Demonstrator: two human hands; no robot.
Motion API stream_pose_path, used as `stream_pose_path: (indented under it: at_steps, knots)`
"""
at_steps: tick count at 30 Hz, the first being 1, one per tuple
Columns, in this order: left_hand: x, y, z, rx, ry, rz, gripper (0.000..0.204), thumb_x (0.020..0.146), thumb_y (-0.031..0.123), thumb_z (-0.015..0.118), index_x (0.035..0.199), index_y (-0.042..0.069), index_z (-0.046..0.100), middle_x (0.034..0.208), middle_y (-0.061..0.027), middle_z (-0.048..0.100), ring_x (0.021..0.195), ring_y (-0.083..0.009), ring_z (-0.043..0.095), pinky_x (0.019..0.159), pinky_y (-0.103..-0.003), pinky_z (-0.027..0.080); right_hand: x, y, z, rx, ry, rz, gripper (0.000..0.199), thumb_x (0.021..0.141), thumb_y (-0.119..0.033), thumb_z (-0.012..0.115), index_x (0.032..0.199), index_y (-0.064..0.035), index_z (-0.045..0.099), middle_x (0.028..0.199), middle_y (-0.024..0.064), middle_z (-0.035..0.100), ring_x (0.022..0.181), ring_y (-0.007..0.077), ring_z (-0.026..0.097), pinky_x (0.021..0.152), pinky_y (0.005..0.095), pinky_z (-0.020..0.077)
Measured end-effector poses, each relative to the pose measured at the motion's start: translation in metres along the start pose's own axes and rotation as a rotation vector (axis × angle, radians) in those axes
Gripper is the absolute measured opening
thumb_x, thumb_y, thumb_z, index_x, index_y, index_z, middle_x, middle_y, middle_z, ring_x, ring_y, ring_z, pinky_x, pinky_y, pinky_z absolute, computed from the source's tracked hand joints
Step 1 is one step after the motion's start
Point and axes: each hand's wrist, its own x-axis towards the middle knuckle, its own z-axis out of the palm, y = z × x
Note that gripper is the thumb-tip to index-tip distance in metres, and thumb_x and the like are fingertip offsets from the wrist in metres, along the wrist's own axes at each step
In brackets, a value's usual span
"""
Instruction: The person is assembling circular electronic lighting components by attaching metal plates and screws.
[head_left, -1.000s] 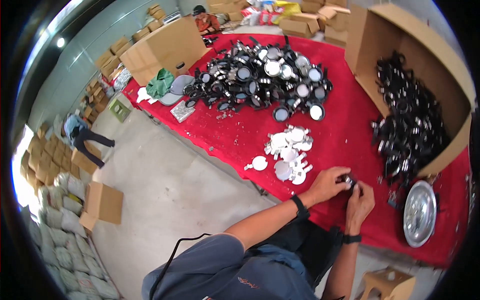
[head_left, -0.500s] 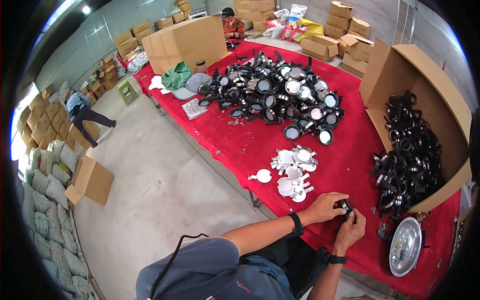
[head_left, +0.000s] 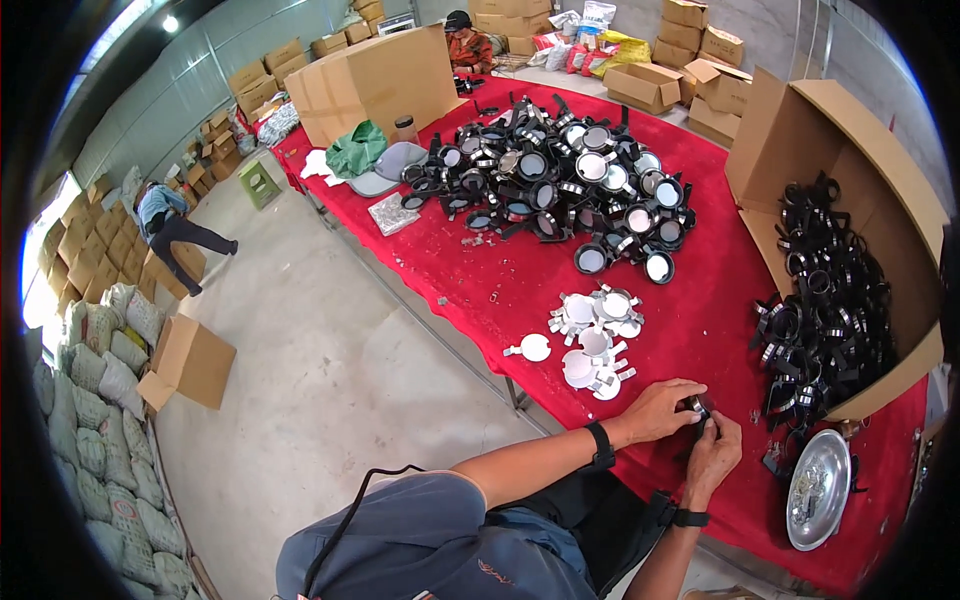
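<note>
Between my two hands, close to the near edge of the red-covered table (head_left: pixel 480 300), is a small black ring-shaped part (head_left: pixel 699 406) with a shiny rim. My left hand (head_left: pixel 660 411) pinches it from the left, and the fingers of my right hand (head_left: pixel 714 452) close on its lower right side. My fingers cover much of it. Left of my hands lies a pile of white discs with tabs (head_left: pixel 598 340), with one white disc (head_left: pixel 536 347) apart from it. Farther back is a big heap of black-rimmed round parts (head_left: pixel 560 180), many with silvery or white faces.
At right, an open carton (head_left: pixel 870 130) on its side holds many black rings (head_left: pixel 835 300), some spilling out. An oval metal dish (head_left: pixel 839 465) with small clear pieces stands near it. A large carton (head_left: pixel 370 90), green bag (head_left: pixel 357 150) and grey cap (head_left: pixel 400 165) sit far left. Two other people are farther off.
The view has shifted slightly, so the table's contents sit a little differently in the picture. Both hands stay at the black part, which appears tilted differently.
</note>
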Motion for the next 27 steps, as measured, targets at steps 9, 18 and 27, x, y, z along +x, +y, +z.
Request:
stream_pose_path:
  at_steps: [9,18,27]
  knots:
    - [-0.008,-0.002,0.003,0.070,-0.021,0.060,0.049,0.101,0.015,0.076,0.147,0.001,0.068,0.147,-0.0236,0.067,0.136,-0.0409,0.065,0.117,-0.046,0.053,-0.006,-0.004,-0.004,-0.031,-0.025,-0.091,0.017,0.097,0.003,0.072,0.113,0.0078,0.079,0.107,0.0211,0.076,0.100,0.0369,0.075,0.093,0.0443,0.0589]
    - [-0.005,0.005,-0.006,0.152,-0.082,0.221,0.046,0.097,0.013,0.079,0.141,0.003,0.070,0.154,-0.0259,0.064,0.146,-0.0441,0.061,0.123,-0.048,0.051,0.014,0.027,-0.020,0.648,-0.205,0.697,0.024,0.113,-0.024,0.070,0.125,-0.0030,0.075,0.100,0.0000,0.073,0.083,0.0103,0.067,0.071,0.0300,0.0553]
    - [-0.013,0.075,-0.045,-0.077,-0.039,0.108,0.068,0.101,-0.001,0.076,0.164,-0.005,0.050,0.159,-0.0252,0.062,0.148,-0.0345,0.063,0.117,-0.045,0.059,0.005,-0.047,-0.037,0.996,-0.153,0.480,0.038,0.110,-0.008,0.068,0.144,0.0074,0.063,0.119,0.0104,0.079,0.102,0.0118,0.075,0.084,0.0267,0.0606]
